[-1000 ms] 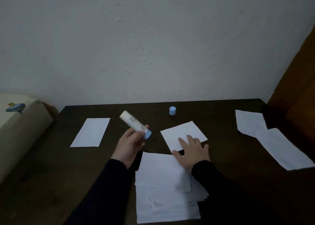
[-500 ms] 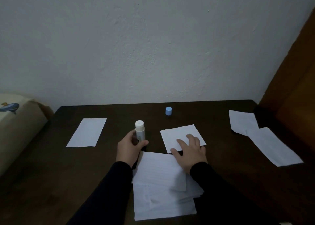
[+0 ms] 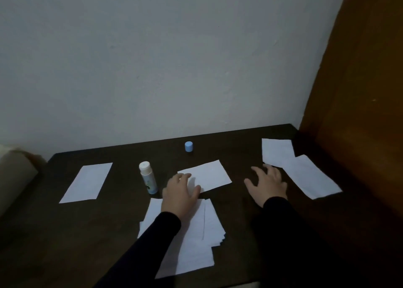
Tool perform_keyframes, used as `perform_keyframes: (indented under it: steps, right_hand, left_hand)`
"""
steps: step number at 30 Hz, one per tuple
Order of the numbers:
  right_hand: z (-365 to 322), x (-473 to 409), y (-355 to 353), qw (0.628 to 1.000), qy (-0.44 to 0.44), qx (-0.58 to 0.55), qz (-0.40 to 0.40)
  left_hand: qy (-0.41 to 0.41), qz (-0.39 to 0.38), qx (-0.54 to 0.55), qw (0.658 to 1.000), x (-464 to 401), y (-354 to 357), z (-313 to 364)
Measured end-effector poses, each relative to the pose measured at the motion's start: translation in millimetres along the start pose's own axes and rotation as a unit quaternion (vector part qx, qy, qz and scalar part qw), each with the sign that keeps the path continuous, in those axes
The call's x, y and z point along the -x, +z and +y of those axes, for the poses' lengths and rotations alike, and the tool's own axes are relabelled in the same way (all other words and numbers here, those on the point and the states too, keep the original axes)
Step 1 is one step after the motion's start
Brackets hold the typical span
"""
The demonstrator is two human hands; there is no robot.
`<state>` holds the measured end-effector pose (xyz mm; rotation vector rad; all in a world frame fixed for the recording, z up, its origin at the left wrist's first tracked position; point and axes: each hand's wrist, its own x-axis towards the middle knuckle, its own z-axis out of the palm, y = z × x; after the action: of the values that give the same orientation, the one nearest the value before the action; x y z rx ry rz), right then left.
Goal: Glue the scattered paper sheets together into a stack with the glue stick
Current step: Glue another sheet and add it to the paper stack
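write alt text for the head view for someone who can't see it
Two hands over a dark wooden table: left hand on a white paper sheet, right hand open near two more sheets. An uncapped white glue stick stands left.

Two arms in dark long sleeves

The left hand [image 3: 179, 195] and right hand [image 3: 267, 184] are bare, with no rings, watch or gloves visible. Each forearm is covered by a plain black, close-fitting sleeve ending at the wrist, with no visible pattern, buttons or markings in the dim light.
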<state>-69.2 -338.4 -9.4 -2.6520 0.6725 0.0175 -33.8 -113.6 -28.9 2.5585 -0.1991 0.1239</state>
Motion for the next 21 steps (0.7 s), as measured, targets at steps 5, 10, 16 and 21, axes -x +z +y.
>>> perform_keyframes:
  steps: [5, 10, 16, 21]
  right_hand:
    - [46.6, -2.2, -15.5, 0.998, 0.056, 0.028, 0.026]
    - [69.1, -9.7, -15.4, 0.994, 0.097, 0.054, -0.018]
    - [67.9, -7.9, -18.9, 0.992, 0.093, 0.084, -0.003]
    - [62.5, -5.9, -25.8, 0.995, 0.068, 0.068, 0.040]
  left_hand:
    - [-0.034, -0.077, -0.098, 0.992, -16.0, 14.5, -3.0]
    - [-0.039, -0.068, -0.110, 0.991, -15.7, 23.6, -1.6]
    - [-0.043, -0.064, -0.113, 0.991, -16.9, 23.6, 3.2]
    - [-0.051, -0.063, -0.113, 0.990, -13.5, 24.7, 3.2]
